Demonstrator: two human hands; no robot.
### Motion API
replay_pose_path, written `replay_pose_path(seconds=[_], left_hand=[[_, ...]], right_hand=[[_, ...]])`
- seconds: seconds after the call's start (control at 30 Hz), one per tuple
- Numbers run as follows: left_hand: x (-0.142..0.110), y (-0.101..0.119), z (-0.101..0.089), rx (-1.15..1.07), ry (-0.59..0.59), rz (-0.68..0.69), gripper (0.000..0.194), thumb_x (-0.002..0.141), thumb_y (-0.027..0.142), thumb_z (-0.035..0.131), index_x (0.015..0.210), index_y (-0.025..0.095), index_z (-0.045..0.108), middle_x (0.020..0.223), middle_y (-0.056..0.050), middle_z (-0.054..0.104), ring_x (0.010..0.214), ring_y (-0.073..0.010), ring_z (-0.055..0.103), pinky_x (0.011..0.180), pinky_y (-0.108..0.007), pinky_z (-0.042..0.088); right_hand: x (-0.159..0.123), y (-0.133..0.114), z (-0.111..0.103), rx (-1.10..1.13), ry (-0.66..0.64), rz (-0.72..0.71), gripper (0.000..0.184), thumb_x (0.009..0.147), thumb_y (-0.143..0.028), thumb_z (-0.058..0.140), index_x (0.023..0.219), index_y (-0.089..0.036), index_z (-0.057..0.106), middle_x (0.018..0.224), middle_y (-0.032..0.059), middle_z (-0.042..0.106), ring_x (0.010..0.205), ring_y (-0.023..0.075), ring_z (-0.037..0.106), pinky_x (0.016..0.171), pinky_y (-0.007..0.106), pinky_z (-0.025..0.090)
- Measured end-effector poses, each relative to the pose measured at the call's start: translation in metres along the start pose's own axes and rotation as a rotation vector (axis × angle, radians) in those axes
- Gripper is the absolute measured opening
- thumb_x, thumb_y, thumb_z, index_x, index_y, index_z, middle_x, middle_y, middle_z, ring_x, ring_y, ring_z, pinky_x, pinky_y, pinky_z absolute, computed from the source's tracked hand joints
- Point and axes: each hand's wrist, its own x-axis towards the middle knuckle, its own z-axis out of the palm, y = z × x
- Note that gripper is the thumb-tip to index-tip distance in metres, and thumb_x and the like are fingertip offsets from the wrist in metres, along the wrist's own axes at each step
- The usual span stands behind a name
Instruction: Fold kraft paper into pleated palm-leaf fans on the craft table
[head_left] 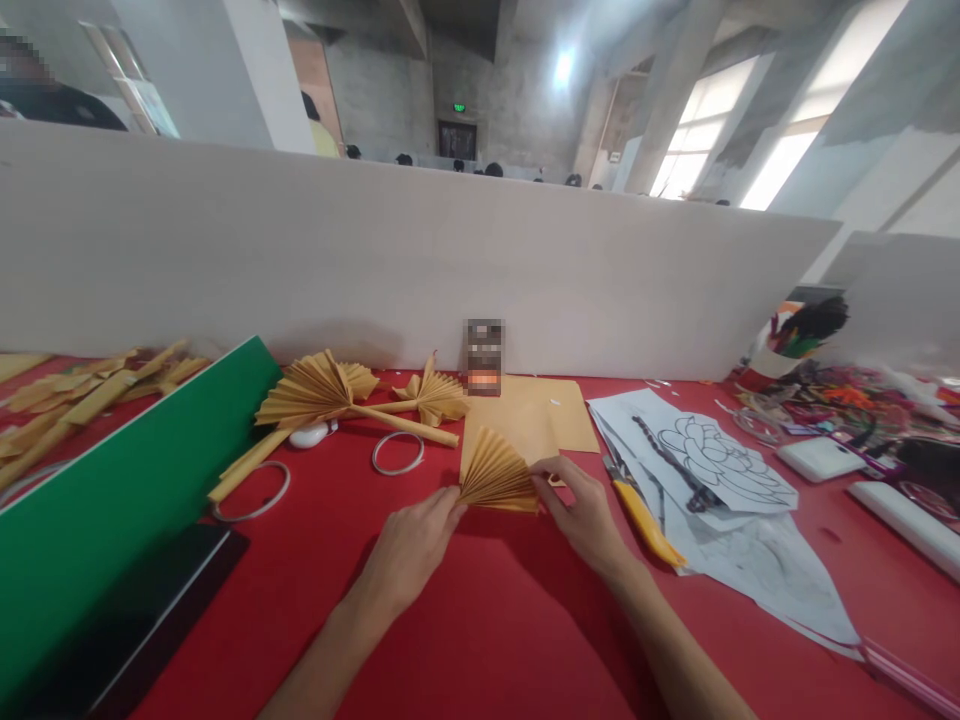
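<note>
Between my two hands is a pleated fan of yellow-brown paper, spread partly open above the red tabletop. My left hand pinches its gathered end at the left. At the fan's right edge, my right hand grips the folds between thumb and fingers. Flat sheets of the same paper lie just behind it. To the left rest a finished-looking paper fan on a rolled paper stick and another folded paper piece.
Wire rings lie left of my hands. A green board stands at the left beside a black flat object. On the right are a yellow cutter, flower drawings, a white case and a brush cup. A white partition closes the back.
</note>
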Motion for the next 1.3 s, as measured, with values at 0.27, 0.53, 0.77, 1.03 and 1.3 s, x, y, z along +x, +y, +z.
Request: replay_pose_path(seconds=[0.27,0.53,0.77,1.03,1.3], left_hand=[[0.0,-0.007,0.001,0.032,-0.022,0.056,0.026,0.112,0.032,0.036,0.103,0.025,0.059,0.094,-0.002,0.076,0.084,-0.0253,0.076,0.063,-0.031,0.039],[0.001,-0.017,0.002,0.013,-0.052,0.119,0.032,0.111,0.039,0.037,0.103,0.026,0.065,0.092,-0.004,0.077,0.085,-0.0237,0.076,0.067,-0.028,0.045],[0.001,-0.019,0.0,0.021,-0.071,0.132,0.032,0.111,0.042,0.037,0.102,0.025,0.063,0.09,-0.004,0.078,0.084,-0.0257,0.077,0.063,-0.028,0.041],[0.001,-0.02,0.001,0.138,-0.084,0.111,0.027,0.11,0.045,0.04,0.112,0.024,0.057,0.084,-0.003,0.076,0.077,-0.0273,0.076,0.058,-0.029,0.037],[0.003,-0.019,0.002,0.128,0.052,0.246,0.027,0.11,0.034,0.045,0.098,0.022,0.066,0.099,-0.004,0.069,0.092,-0.0225,0.067,0.076,-0.032,0.046]], right_hand=[[0.0,0.003,-0.012,0.059,-0.16,0.033,0.014,0.104,-0.026,0.054,0.104,-0.024,0.068,0.098,0.0041,0.074,0.089,0.0189,0.071,0.08,0.028,0.055],[0.0,0.001,-0.019,-0.05,-0.356,0.049,0.023,0.107,-0.027,0.049,0.113,-0.026,0.072,0.106,0.0052,0.074,0.096,0.0191,0.071,0.084,0.029,0.054],[0.0,-0.004,-0.018,-0.025,-0.398,0.085,0.025,0.107,-0.03,0.051,0.12,-0.028,0.073,0.109,0.0038,0.075,0.096,0.0189,0.072,0.087,0.03,0.055],[-0.002,-0.005,-0.013,-0.128,-0.464,0.057,0.024,0.107,-0.028,0.053,0.122,-0.027,0.072,0.109,0.0046,0.073,0.098,0.0198,0.071,0.087,0.03,0.054],[-0.003,0.0,-0.012,-0.26,-0.485,-0.055,0.026,0.109,-0.026,0.049,0.107,-0.025,0.076,0.098,0.004,0.07,0.094,0.0194,0.068,0.084,0.029,0.051]])
